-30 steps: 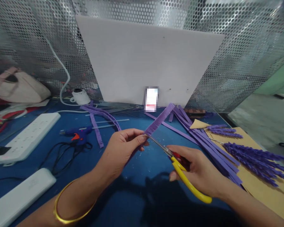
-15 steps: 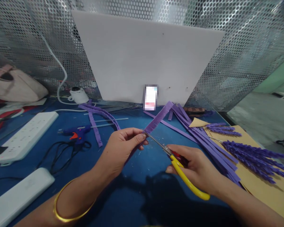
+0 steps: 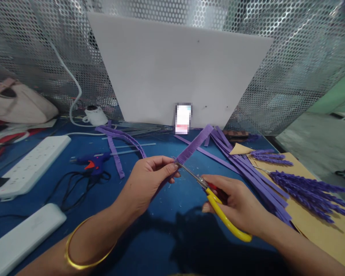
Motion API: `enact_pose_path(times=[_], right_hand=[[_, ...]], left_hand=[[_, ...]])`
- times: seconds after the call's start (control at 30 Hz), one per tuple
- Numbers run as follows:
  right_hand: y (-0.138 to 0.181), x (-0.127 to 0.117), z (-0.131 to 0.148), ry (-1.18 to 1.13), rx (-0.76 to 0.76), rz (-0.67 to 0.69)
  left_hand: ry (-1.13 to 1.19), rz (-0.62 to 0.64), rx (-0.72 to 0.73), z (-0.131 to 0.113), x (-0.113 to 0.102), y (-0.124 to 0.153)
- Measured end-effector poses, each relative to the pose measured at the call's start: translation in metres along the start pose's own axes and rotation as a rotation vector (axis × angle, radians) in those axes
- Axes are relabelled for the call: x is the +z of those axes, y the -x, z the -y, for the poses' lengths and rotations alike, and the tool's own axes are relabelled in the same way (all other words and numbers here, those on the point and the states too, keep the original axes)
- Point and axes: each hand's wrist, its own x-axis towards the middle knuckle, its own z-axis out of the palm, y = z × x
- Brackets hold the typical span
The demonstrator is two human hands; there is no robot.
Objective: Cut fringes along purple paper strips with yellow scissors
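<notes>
My left hand (image 3: 151, 180) pinches a purple foam strip (image 3: 194, 145) whose free end, cut into a fine fringe, rises up and to the right. My right hand (image 3: 237, 205) grips yellow-handled scissors (image 3: 218, 209). Their blades point up-left and meet the strip just beside my left thumb. A gold bangle (image 3: 84, 245) circles my left forearm.
Uncut purple strips (image 3: 248, 172) fan out on the blue table to the right. Finished purple flower spikes (image 3: 307, 191) lie on brown paper (image 3: 327, 226). Left of my hands: a blue glue gun (image 3: 93, 161), curved purple strips (image 3: 119, 143), two white power strips (image 3: 28, 163), a pink bag (image 3: 20, 103). A white board (image 3: 178, 73) leans on the perforated metal wall.
The scissors and my right hand have shifted very slightly up-left along the strip. My left hand keeps its pinch and the view has barely moved.
</notes>
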Motion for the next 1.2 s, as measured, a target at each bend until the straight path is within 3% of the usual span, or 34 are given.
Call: enact_pose_path(times=[0.57,0.73,0.97,1.2], right_hand=[[-0.0007,-0.0007,-0.0006,-0.037,0.027,0.025],[-0.002,-0.0027,-0.0002,-0.165,0.093,0.113],[-0.0049,-0.0067,0.0013,-0.379,0.156,0.196],[-0.0057,-0.0049,-0.0018,-0.377,0.158,0.153]], left_hand=[[-0.021,-0.018,0.002,0.0001,0.0016,0.0016],[-0.015,0.014,0.001,-0.0016,0.001,0.0006],[0.063,0.058,-0.125,-0.0049,-0.0013,-0.002],[0.057,0.056,-0.13,-0.0026,-0.0012,-0.0017]])
